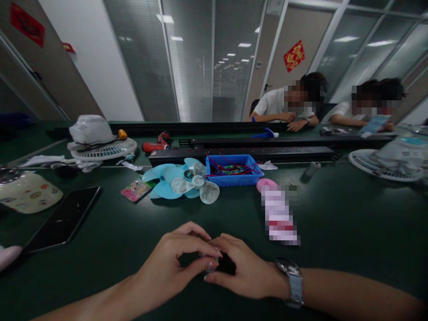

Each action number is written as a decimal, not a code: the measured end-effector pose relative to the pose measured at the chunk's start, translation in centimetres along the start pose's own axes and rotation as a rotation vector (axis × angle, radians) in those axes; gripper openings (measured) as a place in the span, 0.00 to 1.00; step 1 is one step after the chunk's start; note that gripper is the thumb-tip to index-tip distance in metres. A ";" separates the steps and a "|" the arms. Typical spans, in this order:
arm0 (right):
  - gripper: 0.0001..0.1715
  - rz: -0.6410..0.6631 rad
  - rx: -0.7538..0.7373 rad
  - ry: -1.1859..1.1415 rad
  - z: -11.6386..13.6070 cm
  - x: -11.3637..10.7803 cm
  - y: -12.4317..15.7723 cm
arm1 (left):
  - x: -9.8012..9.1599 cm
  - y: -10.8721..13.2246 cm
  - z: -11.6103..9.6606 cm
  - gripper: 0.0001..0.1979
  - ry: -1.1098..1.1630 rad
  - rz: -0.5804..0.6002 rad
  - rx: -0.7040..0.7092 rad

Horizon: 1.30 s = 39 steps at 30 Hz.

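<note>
Left hand [174, 265]: fingers curled, thumb and forefinger pinched on a small part [210, 261], which is pale and mostly hidden.
Right hand [245, 269]: fingers bent onto the same part from the other side. One metal wristwatch [291, 273] with a grey strap.
Part's place: between both hands' fingertips, low over the matte dark-green surface [351, 232].
Fan blades [162, 177]: two sets of rounded petals, one light blue plastic, one translucent.
Tray [234, 180]: one, blue, rectangular, holding red wires.
Phone [63, 218]: one glossy black slab.

Left hand [174, 263] and right hand [245, 269], the latter wearing a wristwatch [293, 281], pinch a small, mostly hidden part [210, 259] between their fingertips above the green surface [351, 232]. Blue fan blades [163, 174] and a blue tray [234, 180] lie beyond.
</note>
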State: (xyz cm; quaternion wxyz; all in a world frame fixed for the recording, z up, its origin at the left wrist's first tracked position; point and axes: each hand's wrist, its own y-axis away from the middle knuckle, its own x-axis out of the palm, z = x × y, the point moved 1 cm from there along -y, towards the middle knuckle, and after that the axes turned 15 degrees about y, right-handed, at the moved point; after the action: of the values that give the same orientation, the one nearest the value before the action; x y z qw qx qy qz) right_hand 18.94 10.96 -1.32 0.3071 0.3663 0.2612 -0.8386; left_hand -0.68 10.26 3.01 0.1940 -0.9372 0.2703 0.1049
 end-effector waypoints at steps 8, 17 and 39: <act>0.19 0.006 0.006 0.030 -0.1 0.1 0.0 | 0.3 0.1 0.1 0.07 -0.075 -0.128 -0.077; 0.18 0.023 0.002 0.000 0.0 0.0 0.0 | 0.8 0.4 0.5 0.04 -0.146 -0.199 0.007; 0.18 0.029 -0.008 -0.014 0.0 -0.1 0.0 | -1.5 -0.2 -0.3 0.34 0.022 0.126 -0.134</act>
State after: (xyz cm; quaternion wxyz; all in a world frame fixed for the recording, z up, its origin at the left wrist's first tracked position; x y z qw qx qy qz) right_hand 19.03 11.03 -1.24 0.3223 0.3629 0.2574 -0.8356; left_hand -1.80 10.97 3.77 0.1209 -0.9303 0.3232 0.1247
